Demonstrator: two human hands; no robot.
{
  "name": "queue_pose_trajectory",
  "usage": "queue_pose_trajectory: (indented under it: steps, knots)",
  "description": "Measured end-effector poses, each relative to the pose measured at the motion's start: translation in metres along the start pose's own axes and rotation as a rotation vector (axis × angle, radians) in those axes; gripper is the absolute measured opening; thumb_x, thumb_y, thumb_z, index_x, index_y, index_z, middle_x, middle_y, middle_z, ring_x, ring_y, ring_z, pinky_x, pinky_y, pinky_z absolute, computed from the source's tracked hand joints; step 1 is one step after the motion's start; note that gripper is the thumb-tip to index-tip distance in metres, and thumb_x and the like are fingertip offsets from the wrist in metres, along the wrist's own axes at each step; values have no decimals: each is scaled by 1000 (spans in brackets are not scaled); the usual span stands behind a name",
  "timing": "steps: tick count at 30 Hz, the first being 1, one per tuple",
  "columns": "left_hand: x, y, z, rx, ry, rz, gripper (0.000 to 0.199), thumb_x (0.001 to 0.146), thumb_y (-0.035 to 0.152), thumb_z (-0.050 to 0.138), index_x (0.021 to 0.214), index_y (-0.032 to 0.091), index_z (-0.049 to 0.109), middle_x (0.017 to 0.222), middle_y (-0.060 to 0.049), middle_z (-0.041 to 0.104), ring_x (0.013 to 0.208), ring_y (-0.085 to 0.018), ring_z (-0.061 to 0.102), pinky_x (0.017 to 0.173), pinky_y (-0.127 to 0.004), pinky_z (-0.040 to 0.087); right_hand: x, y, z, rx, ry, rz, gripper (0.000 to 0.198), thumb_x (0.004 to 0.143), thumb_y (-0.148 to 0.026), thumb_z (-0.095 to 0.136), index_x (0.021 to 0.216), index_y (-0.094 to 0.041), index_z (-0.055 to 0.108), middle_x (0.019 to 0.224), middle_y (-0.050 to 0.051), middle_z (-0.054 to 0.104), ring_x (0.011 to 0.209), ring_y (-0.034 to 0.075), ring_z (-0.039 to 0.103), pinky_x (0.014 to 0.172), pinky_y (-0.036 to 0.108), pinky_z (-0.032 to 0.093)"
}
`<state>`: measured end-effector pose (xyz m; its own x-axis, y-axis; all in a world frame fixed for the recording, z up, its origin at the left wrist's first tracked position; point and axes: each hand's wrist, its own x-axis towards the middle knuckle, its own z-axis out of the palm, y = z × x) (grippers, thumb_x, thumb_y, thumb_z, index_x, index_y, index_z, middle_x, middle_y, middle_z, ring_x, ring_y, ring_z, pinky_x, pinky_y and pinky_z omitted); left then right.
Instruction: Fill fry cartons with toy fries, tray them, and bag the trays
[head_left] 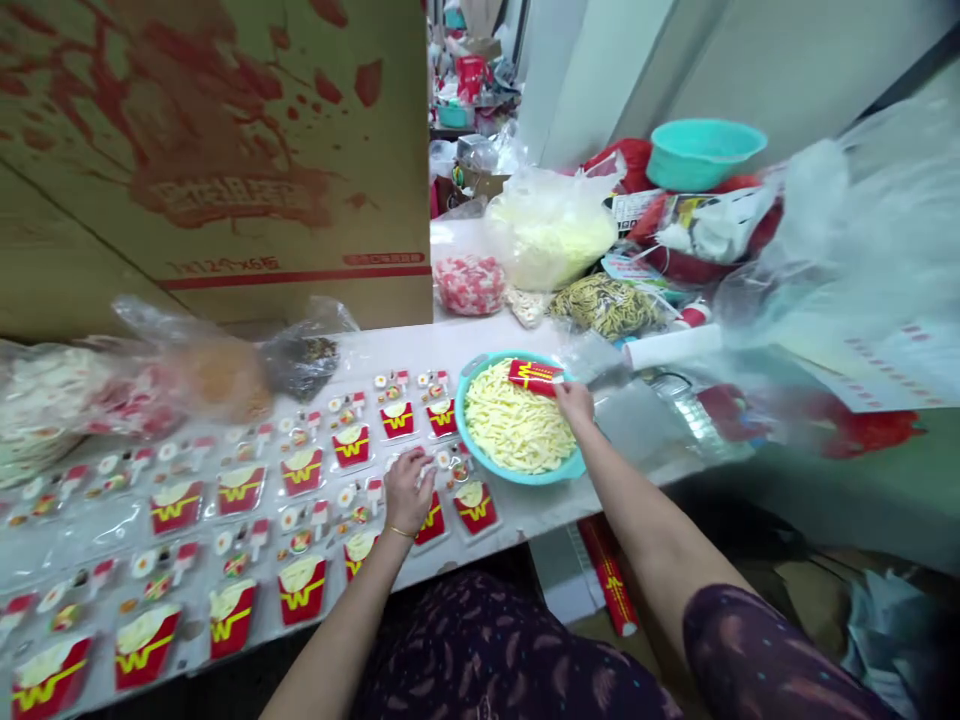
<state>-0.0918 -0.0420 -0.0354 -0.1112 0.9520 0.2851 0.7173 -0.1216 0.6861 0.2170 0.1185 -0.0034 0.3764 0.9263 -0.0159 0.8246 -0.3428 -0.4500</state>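
Observation:
My right hand (576,405) grips a small red fry carton (535,376) with a yellow W by its right end. The carton is tilted on its side over a turquoise bowl (462,425), against a heap of pale yellow fry-like sticks (504,420). To the left, my left hand (409,490) hovers over or touches one of the clear plastic packs, its fingers bent and the thumb apart. Nothing shows in it. Beneath it, a red fry carton (430,523) is partly covered. Another filled red carton (475,507) sits in the pack beside it.
Rows of clear packs with red cartons and tiny toy foods (301,541) cover the table's left side. A large cardboard box (300,150) stands behind them. Bags of small pieces (470,284) lie behind the bowl. Plastic bags (885,240) crowd the right.

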Motion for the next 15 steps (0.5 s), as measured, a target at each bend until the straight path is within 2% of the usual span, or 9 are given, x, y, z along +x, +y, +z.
queue_pose_trajectory:
  steps: [3,6,8,11,13,15]
  knots:
    - [20,49,36,-28,-130,54,19,79,27,50,91,20,63,97,-6,60,94,-19,54,84,-36,41,27,4,10,30,-117,-8,25,71,-26,50,82,-14,70,83,10,68,74,19,60,64,26,41]
    - [41,80,63,-15,-242,81,24,78,26,52,99,21,61,103,-7,60,98,-20,53,87,-38,40,33,8,15,79,-198,-17,22,70,-25,52,79,-15,70,78,7,69,67,15,60,59,23,40]
    - [60,96,79,18,-319,127,35,75,26,56,110,21,56,113,-9,57,105,-22,50,90,-39,38,26,11,12,114,-223,-42,22,70,-27,52,77,-17,70,77,5,69,67,14,59,59,21,40]
    - [92,119,107,98,-395,201,62,67,25,65,125,21,42,130,-11,44,119,-27,38,98,-44,29,8,11,3,146,-216,-81,23,72,-29,50,74,-18,70,77,4,68,68,14,59,60,22,40]
    - [113,133,126,163,-414,217,76,61,24,70,129,24,35,136,-12,36,125,-31,28,101,-51,19,-4,9,-4,149,-200,-115,23,73,-28,48,73,-19,70,77,4,68,68,14,59,61,23,40]
    - [130,143,143,193,-452,238,83,57,24,73,130,26,33,137,-12,34,126,-34,24,100,-58,12,-13,7,-12,145,-182,-151,23,74,-27,48,71,-20,70,77,4,68,69,14,59,63,23,40]
